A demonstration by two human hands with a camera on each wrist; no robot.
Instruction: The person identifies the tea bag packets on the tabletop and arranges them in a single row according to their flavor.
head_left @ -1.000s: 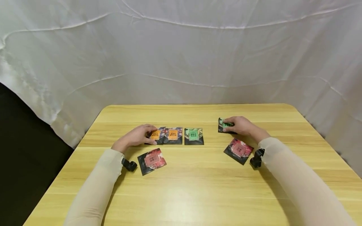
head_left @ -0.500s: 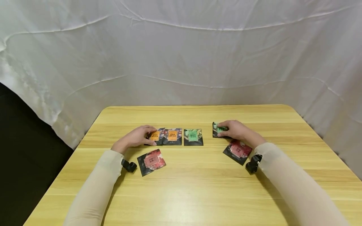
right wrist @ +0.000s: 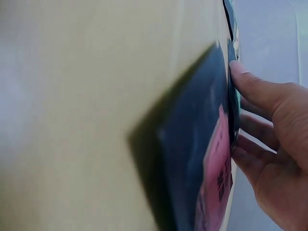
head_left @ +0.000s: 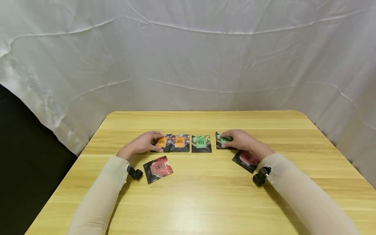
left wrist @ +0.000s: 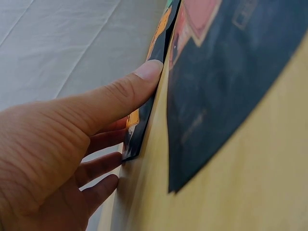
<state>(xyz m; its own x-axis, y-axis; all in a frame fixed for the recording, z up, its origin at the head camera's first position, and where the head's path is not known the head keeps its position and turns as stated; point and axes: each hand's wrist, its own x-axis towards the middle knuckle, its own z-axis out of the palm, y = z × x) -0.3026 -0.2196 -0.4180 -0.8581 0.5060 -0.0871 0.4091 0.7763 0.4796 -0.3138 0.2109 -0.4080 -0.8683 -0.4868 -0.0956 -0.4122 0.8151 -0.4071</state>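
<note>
My left hand (head_left: 143, 142) is on the left orange-labelled sachet (head_left: 162, 142), thumb at its near edge and fingers toward the far side. A second orange-labelled sachet (head_left: 180, 143) lies against it on the right. To the right of that pair lies a green-labelled sachet (head_left: 201, 144). Another green-labelled sachet (head_left: 224, 139) is gripped by my right hand (head_left: 241, 141), which covers its right part. In the right wrist view, the thumb (right wrist: 257, 89) presses this sachet's near edge while the fingers reach over its face.
A red-labelled sachet (head_left: 158, 168) lies tilted in front of my left hand. Another red-labelled sachet (head_left: 246, 161) lies under my right wrist, partly hidden. All rest on a wooden table (head_left: 188, 199); a pale curtain (head_left: 188, 65) hangs behind its far edge.
My right hand has slid its green-labelled sachet left and slightly nearer, toward the other green-labelled one, leaving a small gap. My left hand has stayed in place.
</note>
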